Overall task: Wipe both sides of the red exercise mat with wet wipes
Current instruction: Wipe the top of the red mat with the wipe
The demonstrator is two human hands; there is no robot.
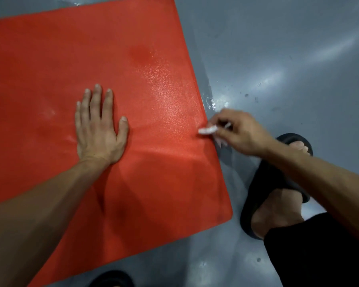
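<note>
The red mat (91,59) lies flat on the grey floor (278,59), its grainy surface glistening wet near the right edge. The left hand (97,129) presses it with fingers spread flat; the right hand (240,132) pinches a crumpled white wipe (207,130) at that edge, beside a black sandal (263,183).

grainy foam mat (112,59), glossy floor (278,48)
</note>
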